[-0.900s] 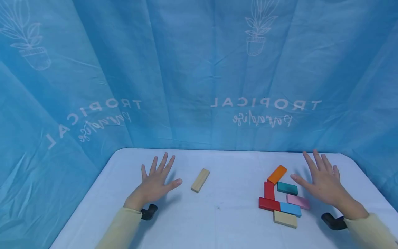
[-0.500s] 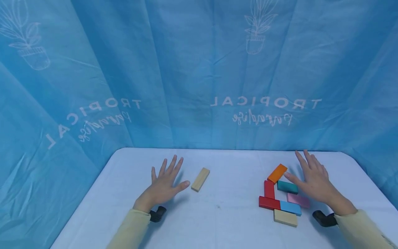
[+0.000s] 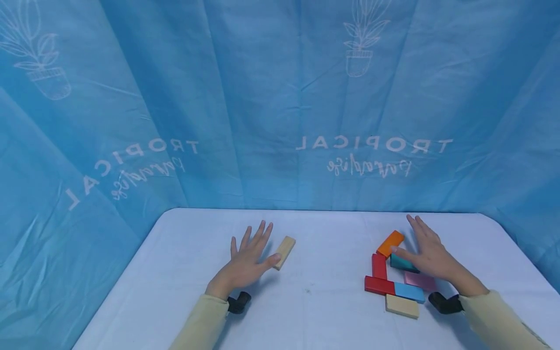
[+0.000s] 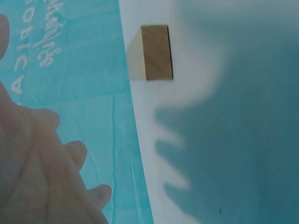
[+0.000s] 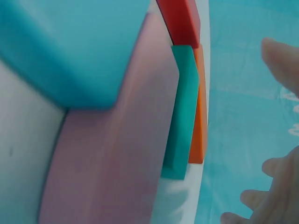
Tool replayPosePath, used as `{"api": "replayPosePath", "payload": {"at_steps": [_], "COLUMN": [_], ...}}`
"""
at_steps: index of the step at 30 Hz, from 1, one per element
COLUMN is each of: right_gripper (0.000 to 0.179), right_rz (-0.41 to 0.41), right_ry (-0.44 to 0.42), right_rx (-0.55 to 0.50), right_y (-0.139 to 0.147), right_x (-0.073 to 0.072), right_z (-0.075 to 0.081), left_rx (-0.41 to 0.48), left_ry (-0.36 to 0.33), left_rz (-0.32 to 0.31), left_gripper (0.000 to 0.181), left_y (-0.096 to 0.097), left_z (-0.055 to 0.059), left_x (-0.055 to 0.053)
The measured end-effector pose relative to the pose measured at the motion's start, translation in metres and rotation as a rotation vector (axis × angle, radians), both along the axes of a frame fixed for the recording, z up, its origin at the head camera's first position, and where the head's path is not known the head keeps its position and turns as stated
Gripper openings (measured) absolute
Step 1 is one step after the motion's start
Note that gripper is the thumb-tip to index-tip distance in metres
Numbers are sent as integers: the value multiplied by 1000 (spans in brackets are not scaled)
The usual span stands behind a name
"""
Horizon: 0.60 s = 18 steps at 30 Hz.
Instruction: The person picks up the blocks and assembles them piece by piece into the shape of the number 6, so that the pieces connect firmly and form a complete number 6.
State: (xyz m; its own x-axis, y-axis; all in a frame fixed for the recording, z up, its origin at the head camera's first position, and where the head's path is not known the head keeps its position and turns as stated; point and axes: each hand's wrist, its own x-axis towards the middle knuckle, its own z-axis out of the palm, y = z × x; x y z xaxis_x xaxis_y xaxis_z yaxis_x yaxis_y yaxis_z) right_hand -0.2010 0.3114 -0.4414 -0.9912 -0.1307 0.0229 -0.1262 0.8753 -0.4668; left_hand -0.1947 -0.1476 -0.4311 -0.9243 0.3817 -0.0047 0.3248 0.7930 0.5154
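Note:
My left hand (image 3: 245, 265), fingers spread, hovers over the table at the left. Its thumb overlaps a lone plain wooden block (image 3: 285, 249) in the head view; in the left wrist view a gap shows between palm and block. At the right, my right hand (image 3: 433, 257) hangs above a group of blocks with straight fingers and holds nothing. Its thumb overlaps the teal block (image 3: 400, 263) and points at the orange block (image 3: 391, 243). Close by lie a pink block (image 3: 420, 281), a blue block (image 3: 409, 292), two red blocks (image 3: 379, 285) and another plain wooden block (image 3: 402, 306).
The white table (image 3: 323, 316) has rounded far corners. A blue curtain (image 3: 271, 97) with printed lettering hangs behind it and along the left side. Each wrist carries a black camera mount (image 3: 239, 302).
Both hands have moved inward: the left hand rightward to the lone wooden block, the right hand leftward over the teal and pink blocks. The blocks have stayed in place.

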Motion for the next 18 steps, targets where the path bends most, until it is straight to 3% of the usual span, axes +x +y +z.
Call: {"api": "replayPosePath", "payload": {"at_steps": [5, 18], "right_gripper": [107, 103], "right_rz": [5, -24], "right_ry": [-29, -95], "right_rx": [-16, -11], "right_y": [-7, -19], "right_x": [-4, -6], "right_z": [-1, -1], "left_rx": [19, 79], "left_ry": [0, -78], "left_rz": [-7, -11], "left_gripper": [81, 80], "left_y": [6, 18], "left_z": [-6, -13], "left_x": [0, -1]}}
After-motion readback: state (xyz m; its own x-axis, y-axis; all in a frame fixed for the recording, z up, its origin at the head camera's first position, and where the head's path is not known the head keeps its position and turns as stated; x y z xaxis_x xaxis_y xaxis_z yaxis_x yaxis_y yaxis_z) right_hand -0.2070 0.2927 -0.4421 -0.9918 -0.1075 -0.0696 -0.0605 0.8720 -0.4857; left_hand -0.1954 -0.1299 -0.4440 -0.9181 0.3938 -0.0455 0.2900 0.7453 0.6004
